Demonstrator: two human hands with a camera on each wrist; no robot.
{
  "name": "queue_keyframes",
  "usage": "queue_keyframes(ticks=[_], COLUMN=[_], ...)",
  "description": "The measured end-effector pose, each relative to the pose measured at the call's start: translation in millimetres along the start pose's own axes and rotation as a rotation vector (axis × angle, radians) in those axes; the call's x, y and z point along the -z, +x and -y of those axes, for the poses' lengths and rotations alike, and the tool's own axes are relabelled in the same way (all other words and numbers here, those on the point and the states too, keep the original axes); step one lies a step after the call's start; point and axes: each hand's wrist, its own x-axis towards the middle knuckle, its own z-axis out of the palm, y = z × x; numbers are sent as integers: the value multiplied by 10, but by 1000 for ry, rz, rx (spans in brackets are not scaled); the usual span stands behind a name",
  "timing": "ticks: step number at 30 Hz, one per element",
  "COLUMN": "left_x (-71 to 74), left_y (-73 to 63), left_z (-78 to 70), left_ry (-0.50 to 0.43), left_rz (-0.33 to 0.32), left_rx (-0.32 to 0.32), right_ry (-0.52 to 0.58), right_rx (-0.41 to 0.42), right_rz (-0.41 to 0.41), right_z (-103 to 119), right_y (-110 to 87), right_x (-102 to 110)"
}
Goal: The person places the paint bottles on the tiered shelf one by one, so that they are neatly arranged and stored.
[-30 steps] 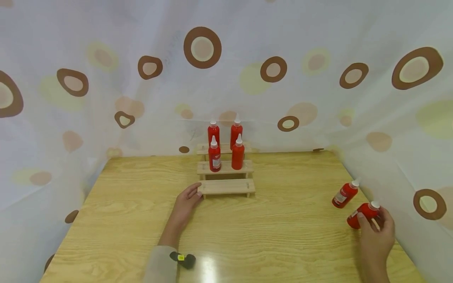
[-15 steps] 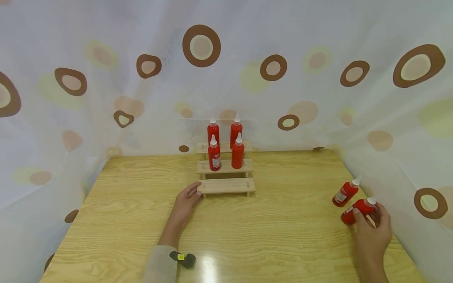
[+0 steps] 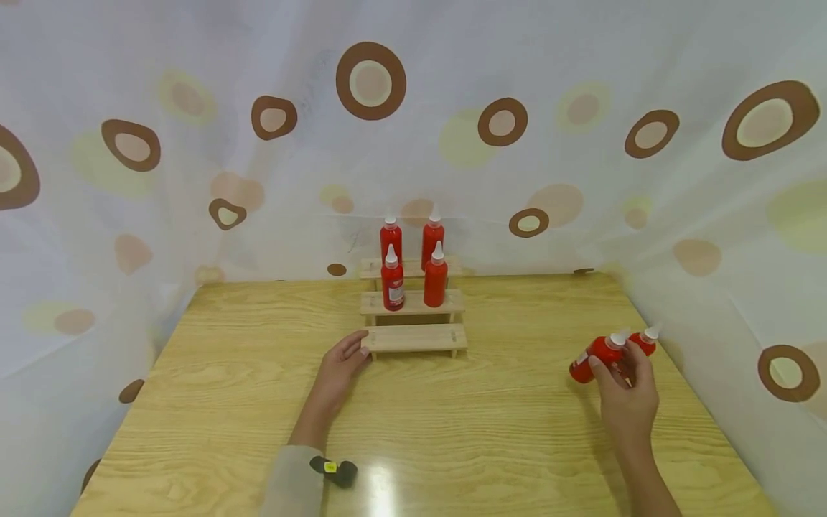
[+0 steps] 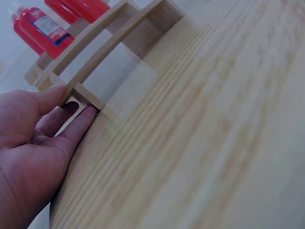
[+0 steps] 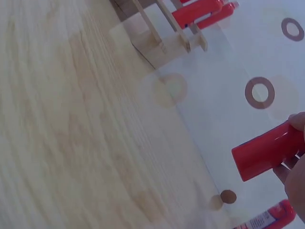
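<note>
In the head view my right hand (image 3: pixel 628 402) grips a red squeeze bottle (image 3: pixel 593 360) with a white pointed cap. The bottle leans, raised off the table, and its base also shows in the right wrist view. Behind that hand another red bottle (image 3: pixel 642 342) is partly hidden. My left hand (image 3: pixel 341 360) holds the left end of the lowest step of a wooden three-step rack (image 3: pixel 416 339). Thumb and fingers lie around that corner in the left wrist view. Two bottles stand on the middle step, among them a labelled bottle (image 3: pixel 393 286); two more are on the top step.
The rack stands at the back middle of a wood-grain table (image 3: pixel 504 431). Behind and at both sides hangs a white sheet (image 3: pixel 291 179) printed with brown rings. The other right-side bottle is close to the right sheet.
My right hand has carried its bottle leftward and up from the right edge, now in front of the other bottle there. The left hand stays at the rack.
</note>
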Motion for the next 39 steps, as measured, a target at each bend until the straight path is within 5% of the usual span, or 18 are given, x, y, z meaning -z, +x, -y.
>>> queue_keyframes(ticks=[5,20,39], left_x=[9,-4,5], left_y=[3,3,10], left_z=[8,2,1], left_ry=[-3,4,12], left_rz=[0,-10,1], left_rx=[4,12,-4], right_ry=[62,149,133], right_rx=[-3,168,233], right_rz=[132,477,642], right_z=[155,325,501], right_y=[-50,-194,-453], right_x=[-306,-1368,-2241])
